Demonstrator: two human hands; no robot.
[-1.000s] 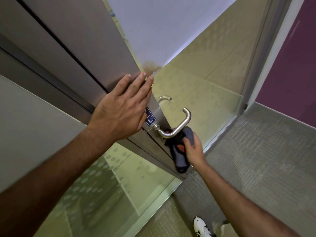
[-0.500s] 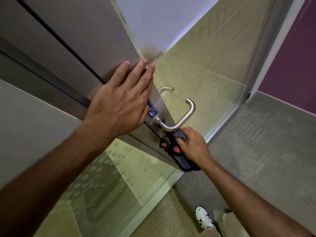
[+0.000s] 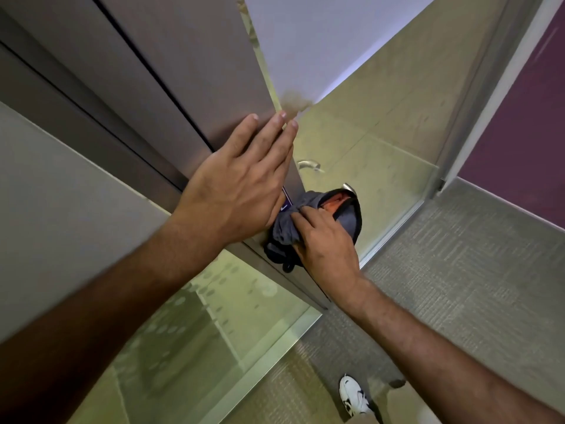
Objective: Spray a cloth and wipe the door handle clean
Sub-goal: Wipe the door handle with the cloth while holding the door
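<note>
We see almost nothing of the door handle point(image 3: 348, 187): only a short metal tip shows above the grey cloth point(image 3: 301, 218) bunched over it. Our right hand point(image 3: 325, 240) covers the cloth's near side, so we cannot tell how the fingers grip the lever underneath. Our left hand point(image 3: 241, 185) hides most of the small blue sign point(image 3: 287, 199) on the door; its marking is unreadable. The white shoe point(image 3: 354, 396) is partly covered by our right forearm.
</note>
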